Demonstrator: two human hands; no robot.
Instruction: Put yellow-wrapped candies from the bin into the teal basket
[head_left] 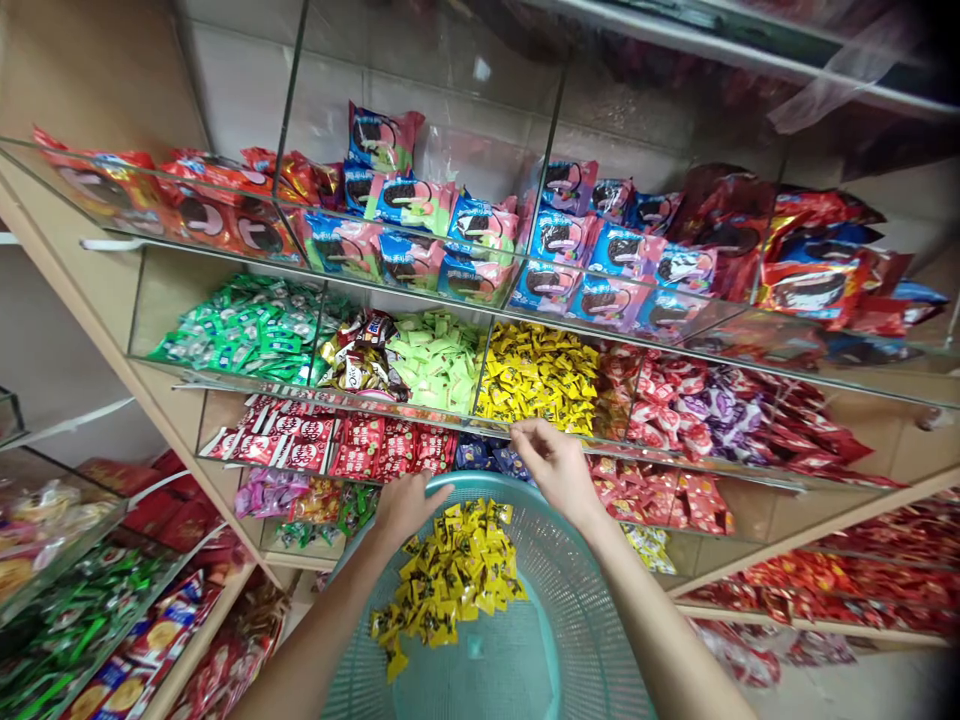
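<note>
A green plastic basket [600, 600] stands below the shelf's front edge, tilted toward me. Inside it lies a heap of yellow-wrapped candies [469, 570]. At the basket's far left rim is my left hand [409, 508], fingers curled over the rim and thumb stretched along it. My right hand [553, 465] hovers over the far right of the basket, beside the glass front of a compartment. Its fingertips are bent together; whatever they hold, if anything, I cannot make out. Just behind that glass sits a larger pile of yellow candies [536, 380].
Glass-fronted shelves hold green-wrapped candies [236, 325], pale green candies [435, 360] and red packets [394, 447]. Blue-and-pink cookie packs [409, 200] fill the tier above. Purple-wrapped sweets [720, 415] lie to the right. More bins [67, 620] stand low on the left.
</note>
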